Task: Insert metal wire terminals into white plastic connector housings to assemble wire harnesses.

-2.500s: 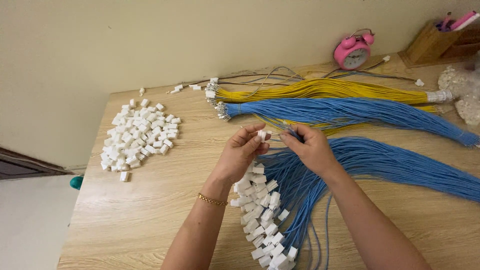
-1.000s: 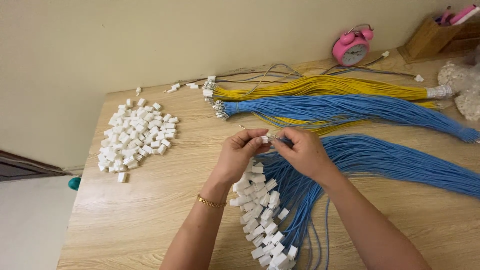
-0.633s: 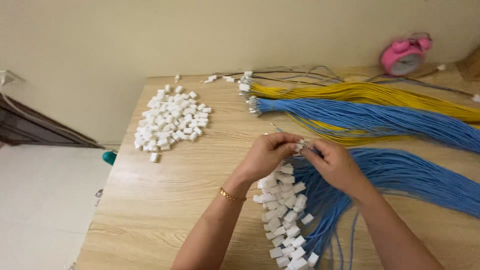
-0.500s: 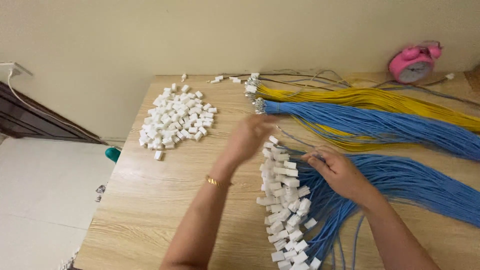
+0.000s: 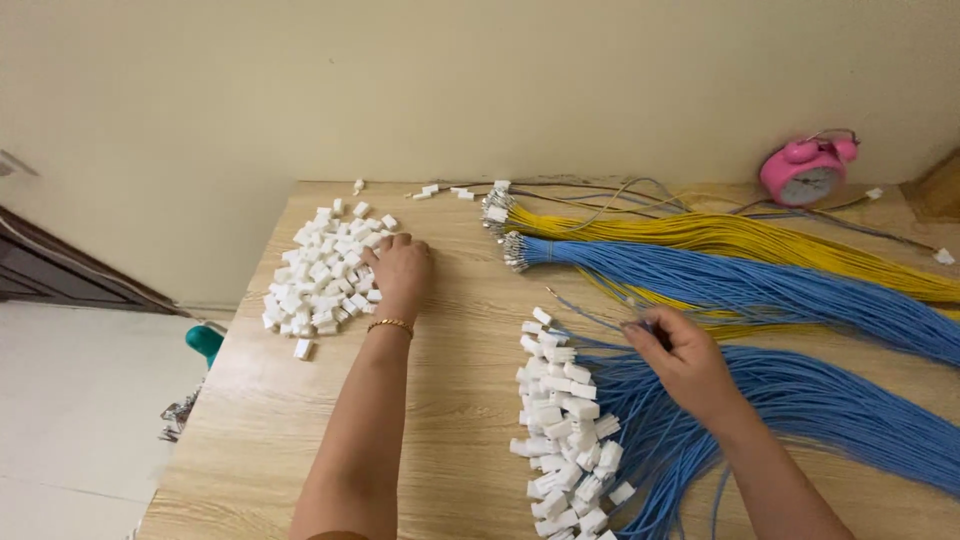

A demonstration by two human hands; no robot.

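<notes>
1. Hands work over a wooden desk (image 5: 450, 330) with lots of wires and little white plugs on it.
2. The left hand (image 5: 402, 276) lies on the right edge of a pile of loose white plugs (image 5: 322, 274). Its fingers curl down into the pile. I cannot tell if its grip holds a plug, because the fingertips are hidden.
3. A thin gold bracelet (image 5: 390, 324) sits on the left wrist.
4. The right hand (image 5: 688, 362) has a narrow grip. It pinches a thin blue wire (image 5: 585, 312) between thumb and fingers. The bare tip of the wire points up and to the left.
5. Under the right hand lies a big bundle of blue wires with white plugs on their ends (image 5: 562, 440). The plugs sit in a row near the front of the desk.
6. Farther back lie another blue wire bundle (image 5: 720, 282) and a yellow wire bundle (image 5: 720, 236), side by side.
7. A pink alarm clock (image 5: 808, 170) stands by the wall at the back right.
8. A few single white plugs (image 5: 440, 189) lie near the back edge.
</notes>
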